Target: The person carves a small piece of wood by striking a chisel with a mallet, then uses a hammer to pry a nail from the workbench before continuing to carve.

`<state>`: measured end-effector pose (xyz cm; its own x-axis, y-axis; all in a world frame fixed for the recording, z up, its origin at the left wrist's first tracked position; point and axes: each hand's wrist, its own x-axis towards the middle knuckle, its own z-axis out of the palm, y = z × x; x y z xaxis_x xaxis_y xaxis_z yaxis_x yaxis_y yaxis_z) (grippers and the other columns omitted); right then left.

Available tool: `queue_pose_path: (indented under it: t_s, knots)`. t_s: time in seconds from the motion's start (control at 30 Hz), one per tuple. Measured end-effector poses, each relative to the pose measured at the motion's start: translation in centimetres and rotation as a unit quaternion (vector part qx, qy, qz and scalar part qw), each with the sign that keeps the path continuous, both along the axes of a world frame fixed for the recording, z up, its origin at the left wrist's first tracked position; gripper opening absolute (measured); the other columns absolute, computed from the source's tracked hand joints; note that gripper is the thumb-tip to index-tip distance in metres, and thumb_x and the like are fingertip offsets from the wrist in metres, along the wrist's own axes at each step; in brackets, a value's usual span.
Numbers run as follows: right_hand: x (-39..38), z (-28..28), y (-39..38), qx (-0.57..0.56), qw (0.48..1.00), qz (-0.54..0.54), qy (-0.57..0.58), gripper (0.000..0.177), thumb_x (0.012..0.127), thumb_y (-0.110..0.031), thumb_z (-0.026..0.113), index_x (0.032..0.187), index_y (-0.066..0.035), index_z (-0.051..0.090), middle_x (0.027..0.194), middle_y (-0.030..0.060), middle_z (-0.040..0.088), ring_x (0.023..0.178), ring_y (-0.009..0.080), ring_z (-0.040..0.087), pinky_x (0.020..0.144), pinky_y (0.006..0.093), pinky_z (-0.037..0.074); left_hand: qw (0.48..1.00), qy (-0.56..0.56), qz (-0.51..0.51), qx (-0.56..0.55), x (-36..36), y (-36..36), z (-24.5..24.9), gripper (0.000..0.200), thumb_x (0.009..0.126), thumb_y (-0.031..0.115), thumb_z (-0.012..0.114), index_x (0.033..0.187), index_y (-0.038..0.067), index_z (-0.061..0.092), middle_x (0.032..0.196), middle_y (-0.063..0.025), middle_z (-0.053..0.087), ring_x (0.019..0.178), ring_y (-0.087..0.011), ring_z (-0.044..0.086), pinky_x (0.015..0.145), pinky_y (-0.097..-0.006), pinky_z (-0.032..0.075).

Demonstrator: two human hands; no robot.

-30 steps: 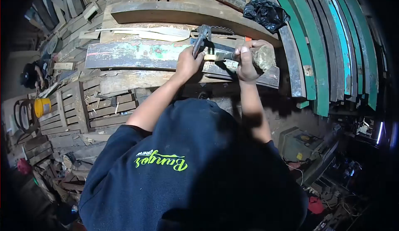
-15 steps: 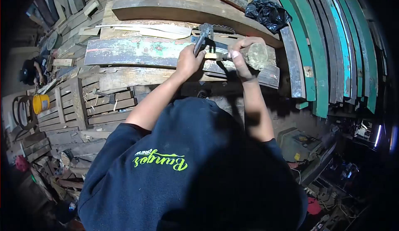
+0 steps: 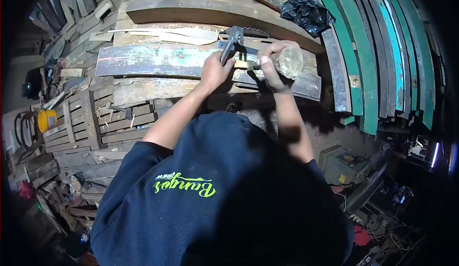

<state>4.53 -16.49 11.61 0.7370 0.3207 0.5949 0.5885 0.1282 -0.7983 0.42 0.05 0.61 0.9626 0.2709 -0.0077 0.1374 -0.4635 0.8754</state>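
Observation:
My left hand (image 3: 214, 72) is closed around a dark metal tool (image 3: 233, 38) with a bent head, over the bench. My right hand (image 3: 273, 65) wraps a tool with a thick, pale round end (image 3: 290, 62) that faces up toward me. From that fist a narrow dark shank runs left to a small yellow piece (image 3: 241, 64) beside my left fingers. Both hands are over a worn painted plank (image 3: 143, 60) with green and white patches. Behind the tools lies a dark toothed strip (image 3: 258, 32), partly covered.
A thick beam (image 3: 215, 15) runs along the bench behind the plank. A black plastic bag (image 3: 308, 13) sits at its right end. Green boards (image 3: 370, 74) stretch along the right. Far left are a yellow bucket (image 3: 47, 120) and a crouching person (image 3: 34, 82).
My right hand and the round-ended tool have shifted slightly left, closer to my left hand. The left hand keeps its grip in nearly the same place.

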Motion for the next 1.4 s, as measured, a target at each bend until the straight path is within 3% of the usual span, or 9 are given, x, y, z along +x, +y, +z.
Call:
queue_pose_path:
  t_s: [0.33, 0.43, 0.57, 0.7, 0.8, 0.93, 0.97, 1.17, 1.4]
  knots:
    - [1.6, -0.9, 0.2, -0.016, 0.999, -0.039, 0.002, 0.035, 0.083, -0.002, 0.064, 0.110, -0.006, 0.043, 0.081, 0.0065, 0.056, 0.069, 0.0144, 0.057, 0.063, 0.0303, 0.051, 0.986, -0.045, -0.033, -0.154, -3.8, 3.7, 9.9, 0.032, 0.098, 0.028, 0.060, 0.081, 0.002, 0.055, 0.061, 0.0005, 0.045, 0.061, -0.0078, 0.037, 0.055, -0.0282, 0.034]
    - [2.0, -0.1, 0.9, -0.045, 0.998, -0.040, -0.020, 0.031, 0.082, 0.000, 0.065, 0.107, -0.004, 0.047, 0.077, 0.0067, 0.058, 0.065, 0.0136, 0.058, 0.058, 0.0270, 0.050, 0.942, -0.065, -0.102, -0.312, -5.5, 4.6, 15.3, 0.020, 0.104, 0.025, 0.050, 0.099, 0.005, 0.051, 0.061, 0.0070, 0.041, 0.050, -0.0005, 0.036, 0.043, -0.0200, 0.026]
    - [0.6, 1.4, 3.7, 0.095, 0.992, -0.015, 0.087, 0.027, 0.073, -0.004, 0.073, 0.095, 0.000, 0.058, 0.077, 0.0043, 0.062, 0.068, 0.0122, 0.061, 0.067, 0.0273, 0.051, 0.948, -0.128, -0.135, -0.257, -7.8, 4.4, 20.2, 0.031, 0.103, 0.032, 0.052, 0.110, 0.002, 0.053, 0.075, 0.0026, 0.050, 0.059, -0.0033, 0.045, 0.051, -0.0201, 0.036]
    - [1.1, 0.9, 3.6, 0.008, 0.997, -0.041, 0.060, 0.034, 0.071, -0.012, 0.076, 0.099, -0.003, 0.059, 0.077, 0.0026, 0.065, 0.071, 0.0129, 0.063, 0.070, 0.0278, 0.052, 0.979, -0.093, -0.177, -0.035, -8.7, 4.5, 20.8, 0.040, 0.099, 0.030, 0.058, 0.121, -0.004, 0.058, 0.093, -0.0099, 0.060, 0.077, -0.0158, 0.052, 0.072, -0.0277, 0.044]
    - [2.9, -1.6, 4.1, -0.020, 0.997, -0.057, 0.043, 0.034, 0.071, -0.013, 0.077, 0.098, -0.003, 0.060, 0.079, 0.0031, 0.067, 0.072, 0.0171, 0.067, 0.071, 0.0315, 0.054, 0.971, 0.071, -0.218, -0.063, -8.2, 4.5, 21.2, 0.039, 0.099, 0.029, 0.058, 0.118, -0.004, 0.059, 0.090, -0.0118, 0.059, 0.080, -0.0178, 0.053, 0.075, -0.0303, 0.045]
    - [0.6, 2.6, 4.8, -0.086, 0.978, -0.098, -0.165, 0.033, 0.070, -0.012, 0.077, 0.096, -0.002, 0.060, 0.078, 0.0039, 0.066, 0.071, 0.0143, 0.065, 0.070, 0.0294, 0.053, 0.965, -0.184, -0.163, -0.088, -9.1, 4.7, 21.4, 0.026, 0.095, 0.013, 0.056, 0.116, -0.002, 0.061, 0.073, -0.0142, 0.061, 0.062, -0.0194, 0.055, 0.061, -0.0342, 0.046]
    - [0.4, 1.6, 4.9, -0.019, 0.998, -0.058, 0.012, 0.031, 0.071, -0.010, 0.076, 0.095, -0.001, 0.059, 0.076, 0.0036, 0.065, 0.069, 0.0127, 0.063, 0.069, 0.0281, 0.053, 0.952, -0.243, -0.152, -0.109, -9.3, 4.9, 21.7, 0.028, 0.094, 0.013, 0.056, 0.117, -0.003, 0.061, 0.075, -0.0143, 0.062, 0.064, -0.0194, 0.057, 0.063, -0.0338, 0.047]
    - [0.1, 2.7, 4.6, -0.046, 0.993, -0.067, -0.083, 0.027, 0.074, -0.003, 0.072, 0.097, -0.001, 0.058, 0.077, 0.0032, 0.063, 0.072, 0.0123, 0.062, 0.068, 0.0277, 0.052, 0.972, -0.121, -0.169, -0.105, -9.3, 6.4, 21.3, 0.026, 0.091, 0.008, 0.058, 0.114, -0.001, 0.062, 0.069, -0.0132, 0.059, 0.060, -0.0144, 0.052, 0.060, -0.0303, 0.045]
    - [0.3, 1.2, 1.2, 0.116, 0.987, 0.025, 0.109, 0.026, 0.080, -0.004, 0.072, 0.100, -0.002, 0.055, 0.080, 0.0067, 0.064, 0.070, 0.0118, 0.060, 0.062, 0.0263, 0.050, 0.959, -0.145, -0.073, -0.232, -9.9, 7.2, 18.6, 0.014, 0.096, 0.012, 0.062, 0.100, -0.002, 0.058, 0.070, 0.0004, 0.046, 0.066, -0.0082, 0.038, 0.059, -0.0269, 0.036]
